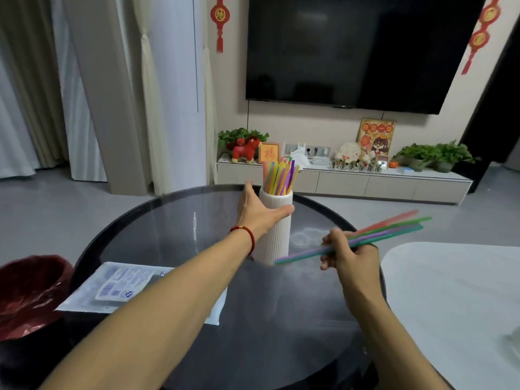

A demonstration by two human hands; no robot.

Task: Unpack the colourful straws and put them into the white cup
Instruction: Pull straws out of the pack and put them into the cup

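A tall ribbed white cup (277, 237) stands near the middle of the round dark glass table (295, 305). Several colourful straws (280, 175) stick up out of it. My left hand (259, 209) is wrapped round the cup's upper part, thumb across its front. To the right of the cup, my right hand (349, 256) grips a bundle of several straws (394, 228) that lies almost level, its far ends pointing right and slightly up. The straw packaging (118, 285), a clear flat bag with a label, lies on the table's left side, partly under my left forearm.
A bin with a dark red liner (28, 294) stands left of the table. A white table surface (455, 299) adjoins on the right. Behind are a low TV cabinet (343, 181) with ornaments and plants, and a wall television.
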